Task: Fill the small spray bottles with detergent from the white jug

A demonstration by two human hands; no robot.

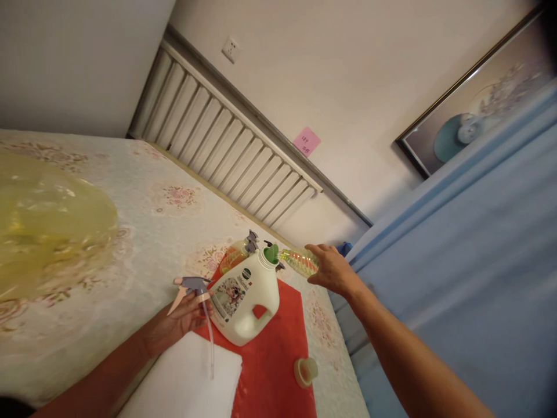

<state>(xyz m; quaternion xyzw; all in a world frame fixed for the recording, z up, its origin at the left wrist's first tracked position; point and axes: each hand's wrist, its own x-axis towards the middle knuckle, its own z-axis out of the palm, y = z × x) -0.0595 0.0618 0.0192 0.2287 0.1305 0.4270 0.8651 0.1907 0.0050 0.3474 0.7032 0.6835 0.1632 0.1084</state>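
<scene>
A white detergent jug (243, 302) with a green pour spout (271, 253) in its neck stands on a red mat (278, 360). My left hand (185, 318) grips a grey and pink trigger sprayer head (194, 284), its clear dip tube hanging down, and its fingertips reach the jug's labelled side. In my right hand (333, 268) a clear ribbed bottle (298, 261) lies tipped almost level, its mouth at the green spout. Whether liquid is flowing I cannot tell. Behind the jug another spray bottle (235, 255) with a grey head is partly hidden.
A pale round cap (306, 371) lies on the mat's right side. A folded white cloth (183, 383) is at the front. On the flowered tablecloth (143, 232) a yellow plastic bag (52, 220) sits at left. Beyond the table are a radiator (226, 139) and a blue curtain (456, 261).
</scene>
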